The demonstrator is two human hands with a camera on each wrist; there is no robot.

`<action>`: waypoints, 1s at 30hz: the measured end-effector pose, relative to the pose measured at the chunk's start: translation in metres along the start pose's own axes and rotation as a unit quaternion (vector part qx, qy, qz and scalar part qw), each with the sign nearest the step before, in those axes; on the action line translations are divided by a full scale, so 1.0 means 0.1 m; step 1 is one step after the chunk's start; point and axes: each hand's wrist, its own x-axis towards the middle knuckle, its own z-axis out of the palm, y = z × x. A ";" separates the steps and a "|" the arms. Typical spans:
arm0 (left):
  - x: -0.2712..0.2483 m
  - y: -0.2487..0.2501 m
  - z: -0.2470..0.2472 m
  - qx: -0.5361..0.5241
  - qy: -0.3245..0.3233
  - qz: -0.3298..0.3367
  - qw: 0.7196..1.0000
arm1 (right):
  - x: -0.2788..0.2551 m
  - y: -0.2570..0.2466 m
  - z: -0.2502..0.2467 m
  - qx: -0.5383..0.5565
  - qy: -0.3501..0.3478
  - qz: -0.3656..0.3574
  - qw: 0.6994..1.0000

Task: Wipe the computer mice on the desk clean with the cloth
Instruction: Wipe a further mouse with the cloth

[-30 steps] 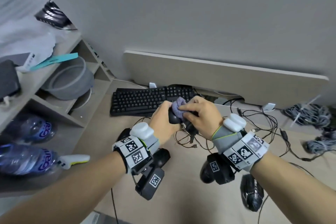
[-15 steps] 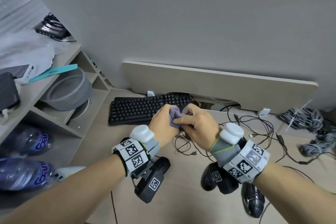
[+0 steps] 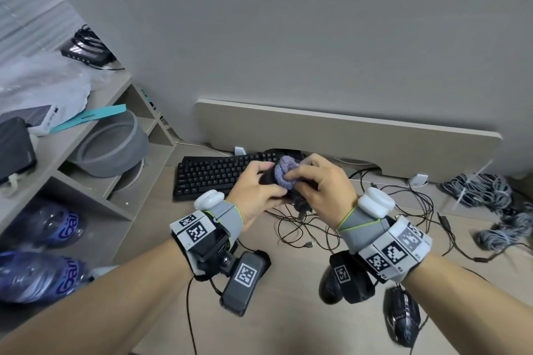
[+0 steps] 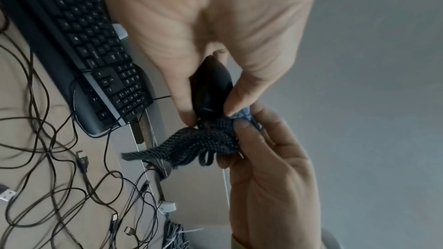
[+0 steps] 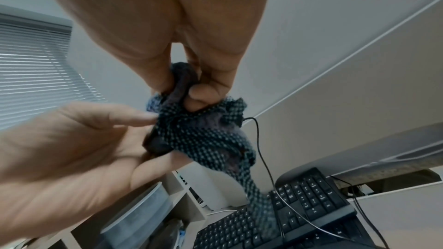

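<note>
My left hand (image 3: 264, 179) grips a black wired mouse (image 4: 210, 84) by its sides, lifted above the desk near the keyboard's right end. My right hand (image 3: 302, 179) pinches a bunched purple-grey cloth (image 3: 284, 171) and presses it on the mouse's front end. In the wrist views the cloth (image 5: 203, 139) hangs in dotted folds below the fingers and hides most of the mouse. Two more black mice lie on the desk at the lower right: one (image 3: 403, 317) in full view, the other (image 3: 327, 290) partly under my right wrist camera.
A black keyboard (image 3: 213, 176) lies just beyond the hands. Tangled thin black cables (image 3: 317, 228) spread under and right of them. Grey cable bundles (image 3: 484, 190) sit far right. A shelf unit (image 3: 86, 170) with a grey tub and bottles stands left. A beige panel (image 3: 346, 135) backs the desk.
The right hand has shifted the cloth over the mouse held in the left hand, from its top toward its front. Both hands stay together at the keyboard's right end.
</note>
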 end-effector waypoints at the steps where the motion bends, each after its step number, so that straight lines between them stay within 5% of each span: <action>1: 0.00 0.02 0.02 -0.030 -0.009 -0.009 0.999 | 0.01 0.01 -0.01 0.004 0.003 0.007 1.000; 8: 0.08 0.03 0.06 -0.045 0.020 -0.026 0.998 | -0.02 -0.05 -0.04 -0.004 -0.059 -0.006 0.998; 12: 0.07 0.04 0.09 -0.055 0.029 -0.027 0.998 | 0.07 0.13 -0.13 -0.020 0.027 0.055 0.998; 16: 0.05 0.10 0.13 -0.045 0.022 -0.016 0.999 | -0.06 -0.06 -0.05 -0.017 -0.060 -0.022 0.998; 21: 0.02 0.08 0.09 -0.040 0.009 -0.022 0.999 | 0.12 0.29 -0.17 0.004 0.016 0.145 0.989; 27: 0.00 0.10 0.11 -0.031 0.013 -0.013 0.999 | -0.03 0.07 -0.07 -0.010 -0.010 0.025 1.000; 30: -0.02 0.08 0.10 -0.025 0.014 -0.011 1.000 | 0.02 0.16 -0.09 -0.001 0.001 0.066 0.998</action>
